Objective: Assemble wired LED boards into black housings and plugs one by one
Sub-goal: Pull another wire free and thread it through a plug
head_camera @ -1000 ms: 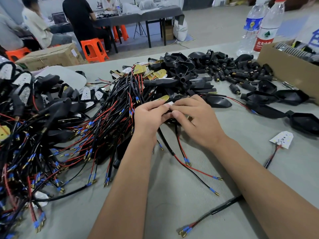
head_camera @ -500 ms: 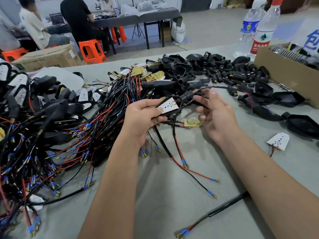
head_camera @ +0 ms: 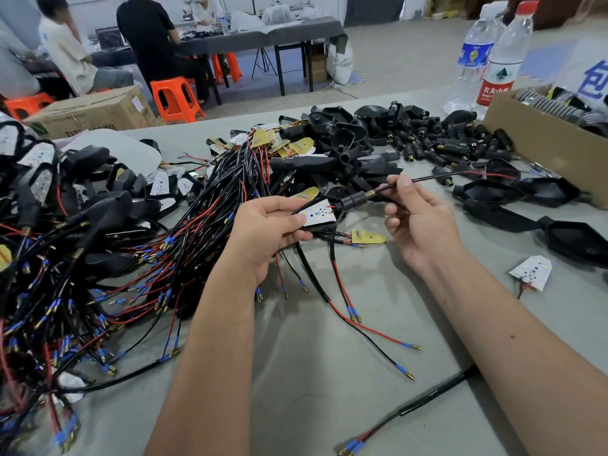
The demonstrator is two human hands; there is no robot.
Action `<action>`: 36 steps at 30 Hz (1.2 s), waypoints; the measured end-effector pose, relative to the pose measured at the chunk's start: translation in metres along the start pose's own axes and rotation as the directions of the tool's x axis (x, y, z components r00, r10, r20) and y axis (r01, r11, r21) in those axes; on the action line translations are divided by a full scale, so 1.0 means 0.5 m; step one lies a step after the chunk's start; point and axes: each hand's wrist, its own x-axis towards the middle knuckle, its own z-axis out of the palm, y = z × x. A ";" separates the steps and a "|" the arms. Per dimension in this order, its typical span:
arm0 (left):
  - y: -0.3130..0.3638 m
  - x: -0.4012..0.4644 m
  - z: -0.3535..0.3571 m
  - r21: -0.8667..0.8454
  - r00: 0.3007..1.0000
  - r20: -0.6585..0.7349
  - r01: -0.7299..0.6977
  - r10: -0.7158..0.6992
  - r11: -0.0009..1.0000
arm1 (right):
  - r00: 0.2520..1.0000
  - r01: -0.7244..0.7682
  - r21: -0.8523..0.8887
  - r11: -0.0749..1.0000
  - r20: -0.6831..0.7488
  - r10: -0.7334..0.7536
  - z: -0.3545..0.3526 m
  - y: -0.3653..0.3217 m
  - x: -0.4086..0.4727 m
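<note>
A: Start at the left. What does the left hand [head_camera: 263, 235] have?

B: It grips a housing [head_camera: 320, 227] from below, thumb laid on the near edge of the white LED board [head_camera: 319, 214] seated in it. That sits at centre frame, lifted off the counter [head_camera: 329, 390], with the big tangle of wired units [head_camera: 98, 258] further left.

A: Which way does the piece point?

B: Its broad end faces lower left, toward the left palm. The narrow end carries the plug [head_camera: 352, 200], with a small spring-like tip, aimed up and to the right. So the long axis runs from lower left to upper right.

A: And the right hand [head_camera: 418, 218]?

B: Just right of the plug. Thumb and forefinger pinch the black lead [head_camera: 427, 177] close behind where it leaves the plug; the other fingers hang loosely curled. The lead carries on along the same line toward the upper right, over the loose housings [head_camera: 513, 192] near the cardboard box [head_camera: 543, 143].

A: Which hand is nearer the plug?

B: The right one pinches just beyond the plug's tip; the left holds the other end, at the board. Lead, plug and housing lie nearly in one line.

A: So the next move?

B: I'd judge a pull on the lead along that axis, up and right, while the left hand braces the housing. Whether the plug is fully seated, I cannot tell.

A: Anything further right?

B: A spare board [head_camera: 531, 271] lies on the counter at the right, well apart from both hands.
</note>
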 end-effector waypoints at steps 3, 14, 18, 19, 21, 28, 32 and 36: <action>-0.001 0.001 0.001 -0.008 1.000 -0.011 -0.001 0.001 1.000 | 1.000 -0.014 -0.005 1.000 -0.002 0.014 -0.001 -0.001 -0.001; 0.018 0.005 0.000 -0.121 0.981 -0.177 -0.100 0.078 0.988 | 0.997 -0.054 -0.131 0.990 -0.066 0.046 0.000 0.003 0.010; 0.025 0.019 -0.006 -0.169 0.900 -0.370 -0.310 0.231 0.936 | 0.996 0.085 -0.654 0.751 0.052 -0.067 0.024 0.010 -0.018; 0.023 0.021 -0.004 -0.137 0.871 -0.415 -0.347 0.265 0.928 | 0.984 0.180 -0.746 0.641 0.139 -0.115 0.030 0.017 -0.029; 0.014 0.025 -0.006 -0.055 0.827 -0.464 -0.383 0.316 0.922 | 0.875 0.465 -0.828 0.312 0.378 -0.302 0.033 0.027 -0.042; 0.010 0.027 -0.005 -0.009 0.882 -0.345 -0.344 0.320 0.939 | 0.658 0.631 -0.725 -0.276 0.689 -0.304 0.056 0.039 -0.054; 0.018 0.020 -0.001 -0.147 0.910 -0.314 -0.328 0.271 0.933 | 0.666 0.623 -0.738 -0.261 0.675 -0.319 0.081 0.019 -0.060; 0.045 0.001 0.003 -0.332 0.973 -0.184 -0.198 0.143 0.922 | 0.759 0.587 -0.807 0.061 0.523 -0.388 0.141 -0.015 -0.065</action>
